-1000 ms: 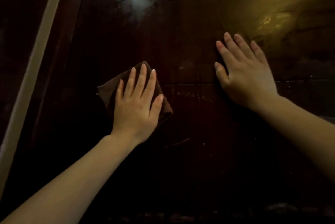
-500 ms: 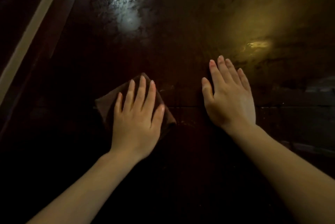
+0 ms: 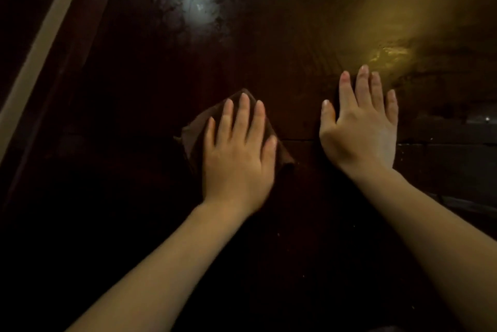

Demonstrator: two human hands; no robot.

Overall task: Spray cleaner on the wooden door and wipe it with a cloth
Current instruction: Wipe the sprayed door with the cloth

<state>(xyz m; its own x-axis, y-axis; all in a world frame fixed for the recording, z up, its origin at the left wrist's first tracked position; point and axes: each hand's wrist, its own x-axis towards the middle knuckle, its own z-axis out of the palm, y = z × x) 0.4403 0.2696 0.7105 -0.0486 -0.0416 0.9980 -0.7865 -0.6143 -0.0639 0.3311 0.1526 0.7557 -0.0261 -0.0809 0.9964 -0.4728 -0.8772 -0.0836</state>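
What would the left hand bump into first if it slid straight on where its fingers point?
Nothing, as far as this shows: the left hand, flat on the cloth, points up bare door, passing just right of the shiny smear.

the left hand (image 3: 238, 159) lies flat with straight fingers on a folded brown cloth (image 3: 196, 130), pressing it against the dark wooden door (image 3: 282, 43). the right hand (image 3: 359, 130) rests open-palmed on the door just beside it. a pale strip (image 3: 40, 43) runs diagonally at the left edge.

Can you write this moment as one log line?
stage: wipe | left hand: flat, pressing cloth on door | right hand: flat on door
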